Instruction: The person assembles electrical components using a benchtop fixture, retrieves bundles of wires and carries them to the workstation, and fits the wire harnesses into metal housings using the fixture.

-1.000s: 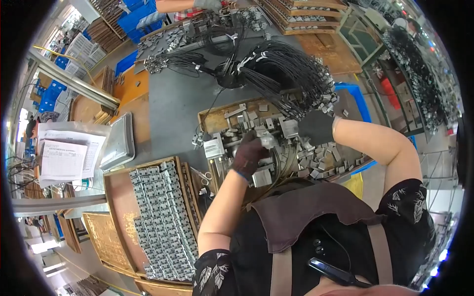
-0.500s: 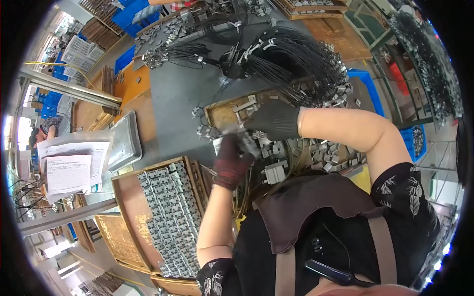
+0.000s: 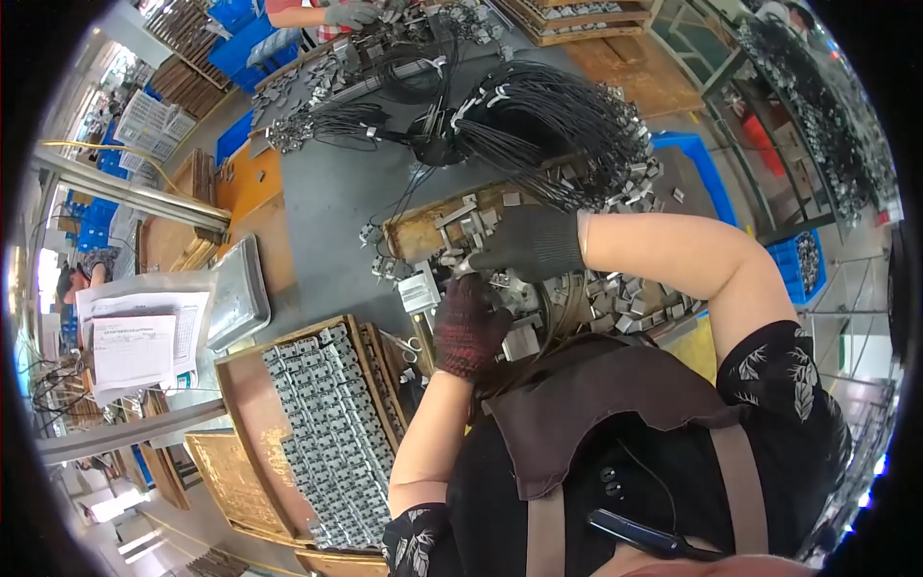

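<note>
My left hand (image 3: 471, 327), in a dark red and black knit glove, is closed with its fingertips raised toward my right hand. My right hand (image 3: 534, 242), in a dark grey glove, reaches in from the right with fingers pinched. Between their fingertips is a small metal part (image 3: 464, 268), partly hidden by the gloves. A light grey ribbed metal block (image 3: 417, 288) sits just left of my left hand. Beyond the hands lies a wooden tray (image 3: 409, 236) with loose metal pieces (image 3: 465, 213) in it. More metal blocks (image 3: 630, 303) are heaped to the right, under my right forearm.
Bundled black cables (image 3: 548, 115) with metal ends cover the table's far side. At left stands a wooden tray (image 3: 245, 385) of metal parts in rows, with scissors (image 3: 409, 348) beside it. Papers (image 3: 135, 351) hang further left. Another person's gloved hand (image 3: 352, 14) is at the far edge.
My left hand has moved slightly right and its blur is gone. The ribbed block and scissors now show more fully. The other person's gloved hand has come into view.
</note>
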Motion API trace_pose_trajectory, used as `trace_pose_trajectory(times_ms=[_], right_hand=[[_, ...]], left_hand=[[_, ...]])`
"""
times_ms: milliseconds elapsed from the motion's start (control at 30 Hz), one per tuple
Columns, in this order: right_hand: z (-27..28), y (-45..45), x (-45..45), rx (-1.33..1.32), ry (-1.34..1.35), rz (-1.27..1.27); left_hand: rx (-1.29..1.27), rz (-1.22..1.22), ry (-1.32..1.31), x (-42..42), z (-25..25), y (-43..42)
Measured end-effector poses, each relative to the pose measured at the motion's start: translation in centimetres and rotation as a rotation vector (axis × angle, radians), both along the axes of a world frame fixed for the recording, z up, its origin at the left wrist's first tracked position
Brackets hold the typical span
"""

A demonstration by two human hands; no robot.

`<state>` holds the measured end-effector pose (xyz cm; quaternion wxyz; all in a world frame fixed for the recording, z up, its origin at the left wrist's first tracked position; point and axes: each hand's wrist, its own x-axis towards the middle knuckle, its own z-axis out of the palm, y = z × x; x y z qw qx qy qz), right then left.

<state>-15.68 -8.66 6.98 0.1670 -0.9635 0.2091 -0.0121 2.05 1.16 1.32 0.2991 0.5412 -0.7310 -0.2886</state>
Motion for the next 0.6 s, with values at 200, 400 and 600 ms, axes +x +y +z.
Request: trace_pose_trajectory(times_ms=[200,400,600], right_hand=[[-0.2,-0.8,1.1,0.118,0.014,-0.006],[-0.6,-1.3,1.1,0.137,0.001,-0.005],[-1.0,-1.1,1.2,0.102,-0.033,-0.024]], left_hand=[[-0.075,0.036,0.098,1.4,-1.8,-0.2],[0.346,0.092,0.512,0.9,-1.0,-0.9],[0.183,0.026,0.338,1.1,-2.0,-0.9]])
